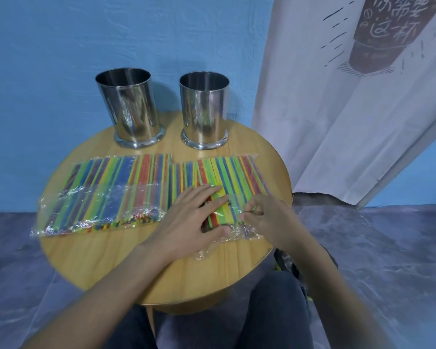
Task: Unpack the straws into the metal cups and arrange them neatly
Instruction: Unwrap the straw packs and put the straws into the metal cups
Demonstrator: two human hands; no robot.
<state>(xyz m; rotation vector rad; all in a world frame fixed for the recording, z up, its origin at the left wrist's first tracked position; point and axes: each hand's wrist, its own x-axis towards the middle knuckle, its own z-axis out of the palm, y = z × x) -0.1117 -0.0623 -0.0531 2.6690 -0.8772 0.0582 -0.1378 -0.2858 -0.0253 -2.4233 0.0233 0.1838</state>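
- The left straw pack [106, 192] lies flat on the round wooden bench [126, 263], with its clear wrapper crinkled and loose at the near end. It looks unopened.
- The left metal cup [130, 109] stands upright at the far edge of the bench and shows no straws in it.
- The right metal cup [204, 109] stands upright just beside it, apart from it, and also shows no straws.
- The left hand [186, 222] lies flat with straight fingers on the near half of the right straw pack [237, 172]. It presses the pack down and clasps nothing.
- The right straw pack lies just in front of the right cup, and its straws are still inside the film.
- The right hand [269, 217] has curled fingers, and its grip seems to pinch the clear film at the pack's near right corner.
- Handling, as a judgement: the straws are light and thin and would roll and scatter easily, and the film is slick and soft. It is best to hold the loose film edge when opening the pack, then gather the straws as a bundle around the middle.
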